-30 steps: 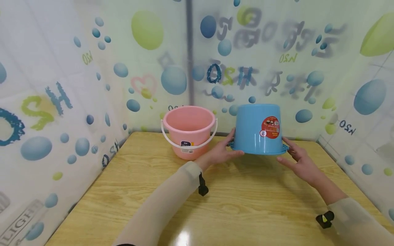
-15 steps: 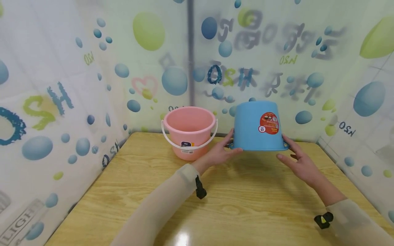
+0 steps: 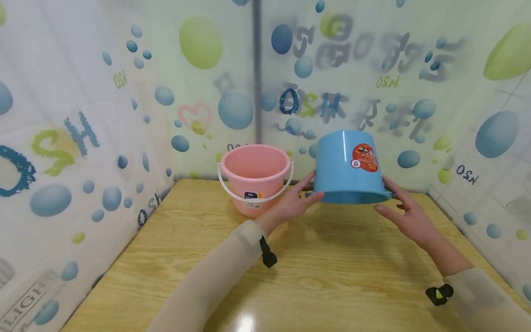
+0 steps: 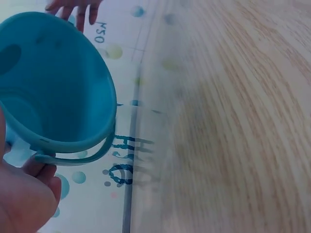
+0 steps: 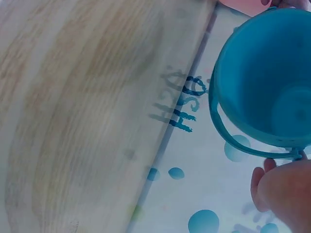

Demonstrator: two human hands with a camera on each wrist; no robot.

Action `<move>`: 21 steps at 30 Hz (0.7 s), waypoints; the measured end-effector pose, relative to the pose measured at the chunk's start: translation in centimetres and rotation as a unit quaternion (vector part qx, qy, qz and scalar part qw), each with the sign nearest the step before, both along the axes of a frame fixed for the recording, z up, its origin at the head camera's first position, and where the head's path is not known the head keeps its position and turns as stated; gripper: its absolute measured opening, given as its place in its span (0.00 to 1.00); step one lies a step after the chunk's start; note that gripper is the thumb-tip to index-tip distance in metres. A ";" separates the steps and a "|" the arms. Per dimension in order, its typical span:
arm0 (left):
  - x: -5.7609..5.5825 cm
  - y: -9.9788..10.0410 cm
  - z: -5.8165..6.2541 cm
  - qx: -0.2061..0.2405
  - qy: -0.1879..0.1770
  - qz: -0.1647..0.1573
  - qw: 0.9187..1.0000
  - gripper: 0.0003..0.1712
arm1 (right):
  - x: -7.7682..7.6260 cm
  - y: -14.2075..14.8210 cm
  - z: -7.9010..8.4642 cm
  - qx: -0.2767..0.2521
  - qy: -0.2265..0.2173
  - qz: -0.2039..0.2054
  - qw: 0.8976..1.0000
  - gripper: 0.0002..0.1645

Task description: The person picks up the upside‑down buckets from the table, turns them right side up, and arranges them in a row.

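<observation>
In the head view a blue bucket point(image 3: 342, 161) is held upside down above the table, tilted so that a strip of its opening faces me. A red round label point(image 3: 365, 157) is on its side. My left hand point(image 3: 290, 203) grips it at the left of the rim, thumb in front. On the other side my right hand point(image 3: 410, 220) holds the rim by the handle mount, with the thumb standing apart. Both wrist views look into the hollow inside of the bucket; its blue handle point(image 5: 233, 141) hangs along the rim there.
A pink bucket point(image 3: 240, 184) with a white handle point(image 3: 254, 199) stands upright on the wooden table point(image 3: 315, 276), just left of the blue one and behind my left forearm. Patterned curtains point(image 3: 232, 60) close in the back and both sides.
The blue bucket has risen slightly, and its base has tipped away, so its opening now shows below the rim. Both hands have moved with it. The pink bucket has stayed put.
</observation>
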State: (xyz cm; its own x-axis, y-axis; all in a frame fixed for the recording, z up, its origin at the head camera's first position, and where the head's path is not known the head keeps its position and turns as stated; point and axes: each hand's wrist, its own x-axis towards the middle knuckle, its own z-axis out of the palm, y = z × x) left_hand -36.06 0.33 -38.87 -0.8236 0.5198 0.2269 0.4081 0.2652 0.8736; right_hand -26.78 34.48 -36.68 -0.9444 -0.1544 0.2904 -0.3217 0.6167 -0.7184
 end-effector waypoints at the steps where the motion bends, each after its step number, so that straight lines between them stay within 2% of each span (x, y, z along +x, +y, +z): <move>1: 0.1 0.0 0.2 0.008 -0.001 -0.002 1.000 0.49 | 0.0 0.0 0.1 -0.002 -0.003 0.001 1.000 0.53; 6: 0.2 0.0 0.8 0.021 0.014 -0.011 1.000 0.45 | 0.1 -0.1 0.2 -0.017 -0.012 0.010 1.000 0.54; 11: 0.3 0.0 1.1 0.036 0.026 -0.017 0.999 0.44 | 0.4 -0.4 0.2 -0.056 -0.015 0.042 0.997 0.52; 15: 0.5 -0.2 1.4 0.043 0.020 -0.007 0.999 0.48 | 0.6 -0.8 0.5 -0.093 -0.020 0.060 0.994 0.53; 21: 0.8 -0.5 1.9 0.030 0.006 0.007 1.000 0.60 | 0.4 -1.2 0.9 -0.117 -0.008 0.077 0.990 0.56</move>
